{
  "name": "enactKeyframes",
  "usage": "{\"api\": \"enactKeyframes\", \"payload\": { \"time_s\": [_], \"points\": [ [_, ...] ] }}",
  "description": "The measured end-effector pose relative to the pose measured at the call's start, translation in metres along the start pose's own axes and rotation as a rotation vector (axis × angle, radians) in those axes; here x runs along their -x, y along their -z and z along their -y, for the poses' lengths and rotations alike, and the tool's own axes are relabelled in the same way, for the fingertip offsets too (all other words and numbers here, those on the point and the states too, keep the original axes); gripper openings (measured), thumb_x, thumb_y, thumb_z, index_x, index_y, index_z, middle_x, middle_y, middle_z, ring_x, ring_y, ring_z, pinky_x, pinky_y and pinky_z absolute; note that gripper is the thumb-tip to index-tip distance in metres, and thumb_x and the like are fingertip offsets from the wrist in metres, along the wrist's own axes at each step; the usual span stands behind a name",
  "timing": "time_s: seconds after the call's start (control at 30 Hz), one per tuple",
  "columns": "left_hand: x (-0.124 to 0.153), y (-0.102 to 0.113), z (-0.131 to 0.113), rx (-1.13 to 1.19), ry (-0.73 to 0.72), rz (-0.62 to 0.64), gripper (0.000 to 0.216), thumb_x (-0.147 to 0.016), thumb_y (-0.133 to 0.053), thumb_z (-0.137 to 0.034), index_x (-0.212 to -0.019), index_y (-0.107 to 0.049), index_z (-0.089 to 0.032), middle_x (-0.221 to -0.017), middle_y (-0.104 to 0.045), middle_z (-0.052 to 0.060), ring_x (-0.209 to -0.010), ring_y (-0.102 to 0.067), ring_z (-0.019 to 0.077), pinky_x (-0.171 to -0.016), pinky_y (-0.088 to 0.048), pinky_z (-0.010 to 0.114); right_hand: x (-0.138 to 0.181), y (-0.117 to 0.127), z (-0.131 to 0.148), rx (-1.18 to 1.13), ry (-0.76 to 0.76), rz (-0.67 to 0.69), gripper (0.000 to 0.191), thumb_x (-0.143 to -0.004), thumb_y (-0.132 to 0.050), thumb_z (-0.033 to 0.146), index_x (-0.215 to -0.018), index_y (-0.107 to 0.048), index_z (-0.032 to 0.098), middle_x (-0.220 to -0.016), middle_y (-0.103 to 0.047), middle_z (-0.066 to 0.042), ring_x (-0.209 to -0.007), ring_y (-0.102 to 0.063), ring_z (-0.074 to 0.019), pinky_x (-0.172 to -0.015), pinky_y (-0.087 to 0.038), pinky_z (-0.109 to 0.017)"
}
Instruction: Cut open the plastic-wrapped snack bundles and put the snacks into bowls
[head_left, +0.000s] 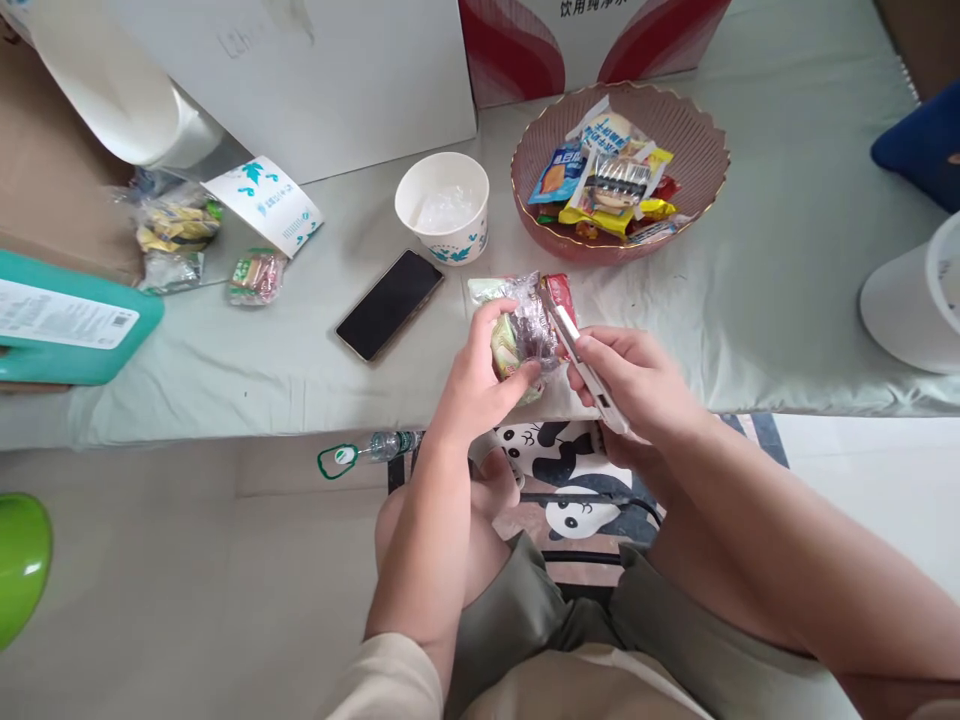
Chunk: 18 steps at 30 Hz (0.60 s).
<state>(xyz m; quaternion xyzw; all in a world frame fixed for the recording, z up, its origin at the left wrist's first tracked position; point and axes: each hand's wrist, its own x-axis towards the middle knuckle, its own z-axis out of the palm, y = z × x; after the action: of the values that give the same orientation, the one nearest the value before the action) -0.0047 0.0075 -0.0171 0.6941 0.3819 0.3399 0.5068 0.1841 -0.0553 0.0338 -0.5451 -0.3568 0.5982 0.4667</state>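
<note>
My left hand (487,375) is closed around a small bundle of snack packets (531,325), some green, dark and red, near the table's front edge. Clear, shiny plastic shows on the bundle. In my right hand (630,375) is a white box cutter (589,375), its front end pointing away from me and lying against the bundle's right side. Whether its blade cuts into the plastic cannot be made out. Behind my hands stand a paper bowl (442,220) with crumpled clear plastic inside and a pink ribbed bowl (622,245) of wrapped snacks.
A black phone (390,305) lies left of my hands. Farther left are a small wrapped snack (256,277), a printed card (264,207) and a teal container (75,320). Large boxes (337,80) line the back. A white tub (911,300) stands at right.
</note>
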Motion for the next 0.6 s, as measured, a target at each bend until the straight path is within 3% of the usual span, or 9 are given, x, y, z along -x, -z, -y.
{"api": "enactKeyframes", "payload": {
  "time_s": [0.17, 0.27, 0.43, 0.6],
  "points": [
    [0.003, -0.003, 0.002, 0.055, -0.047, 0.062, 0.064, -0.092, -0.078, -0.034, -0.148, -0.047, -0.037, -0.12, -0.067, 0.006, -0.107, -0.07, 0.0271, -0.099, -0.061, 0.046, -0.003, -0.004, -0.003, 0.027, -0.019, 0.002, 0.038, -0.086, -0.073, 0.052, -0.07, -0.065, 0.019, -0.06, -0.062, 0.001, -0.048, -0.051, -0.0076, -0.048, -0.038, -0.022],
    [0.003, -0.003, 0.009, 0.053, -0.099, 0.032, 0.06, -0.096, -0.073, -0.039, -0.149, -0.045, -0.036, -0.13, -0.064, 0.008, -0.113, -0.069, 0.0269, -0.102, -0.06, 0.045, 0.0, -0.005, -0.004, 0.058, -0.067, 0.031, 0.039, -0.085, -0.074, 0.055, -0.072, -0.067, 0.018, -0.06, -0.063, 0.001, -0.047, -0.051, -0.0081, -0.045, -0.036, -0.022],
    [-0.005, 0.006, 0.017, 0.062, -0.182, -0.199, 0.064, -0.095, -0.072, -0.055, -0.147, -0.042, -0.034, -0.138, -0.058, 0.01, -0.118, -0.065, 0.0251, -0.106, -0.056, 0.043, 0.01, -0.008, -0.008, 0.224, -0.117, 0.136, 0.043, -0.088, -0.067, 0.055, -0.066, -0.065, 0.018, -0.053, -0.058, 0.001, -0.043, -0.045, -0.0076, -0.042, -0.032, -0.023],
    [-0.01, 0.02, 0.014, 0.242, -0.117, -0.418, 0.071, -0.087, -0.079, -0.059, -0.145, -0.042, -0.039, -0.131, -0.06, 0.007, -0.104, -0.067, 0.0195, -0.093, -0.058, 0.035, 0.016, -0.003, -0.005, 0.366, -0.132, 0.26, 0.042, -0.087, -0.064, 0.056, -0.065, -0.061, 0.02, -0.054, -0.057, 0.001, -0.043, -0.046, -0.0097, -0.043, -0.034, -0.025]
  ]
}}
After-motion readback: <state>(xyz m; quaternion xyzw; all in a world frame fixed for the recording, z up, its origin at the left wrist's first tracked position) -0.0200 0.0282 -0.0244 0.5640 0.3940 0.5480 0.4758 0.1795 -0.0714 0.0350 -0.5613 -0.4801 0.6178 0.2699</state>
